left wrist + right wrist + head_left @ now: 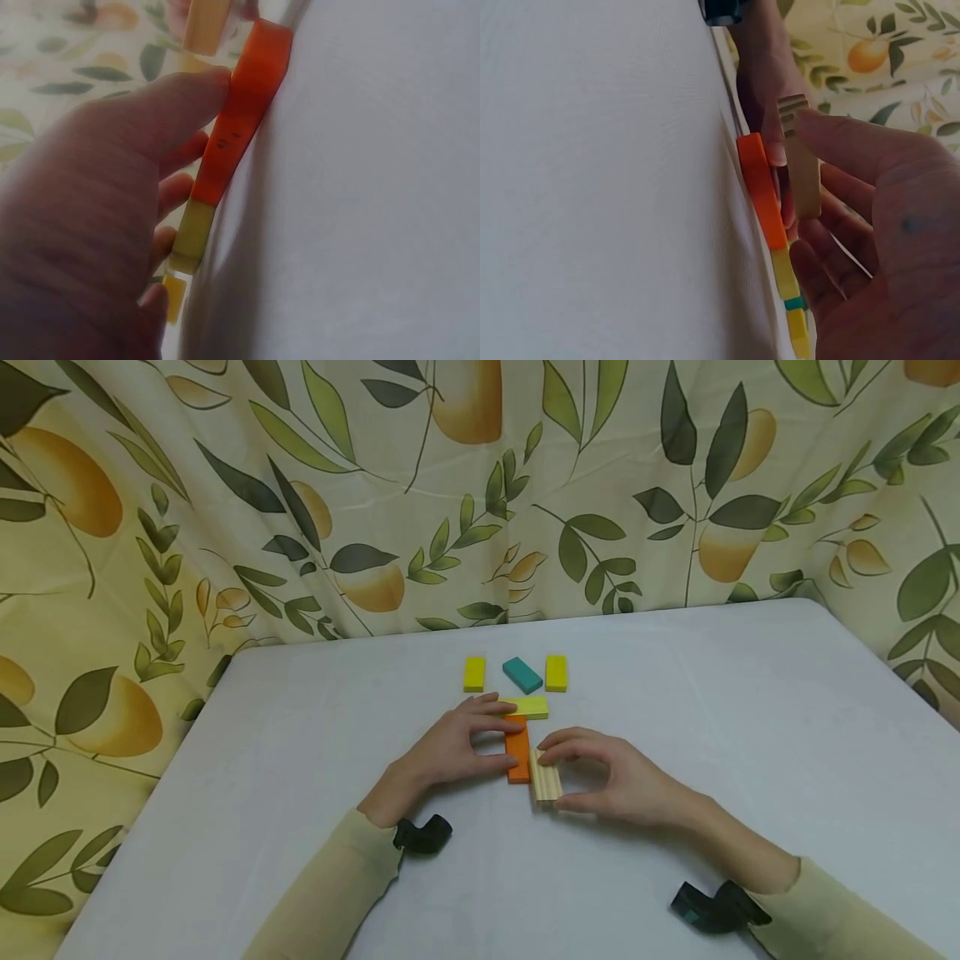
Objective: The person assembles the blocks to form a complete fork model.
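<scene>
My right hand [626, 772] pinches a pale grooved wooden block [546, 778] between thumb and fingertips, at the right side of an orange block [517, 756]. In the right wrist view, the wooden block [802, 169] shows its notched end and overlaps the fingers of the other hand. My left hand [450, 743] rests its thumb and fingertips on the orange block, with other fingers reaching onto a yellow block [532, 707] set crosswise at its far end. The left wrist view shows the left thumb against the orange block [244, 97], which lies flat on the table.
Beyond the crosswise yellow block lie a yellow block [474, 674], a slanted teal block [522, 675] and another yellow block [556, 673]. A white cloth covers the table [675, 677]. A fruit-patterned curtain [480, 527] hangs behind its far edge.
</scene>
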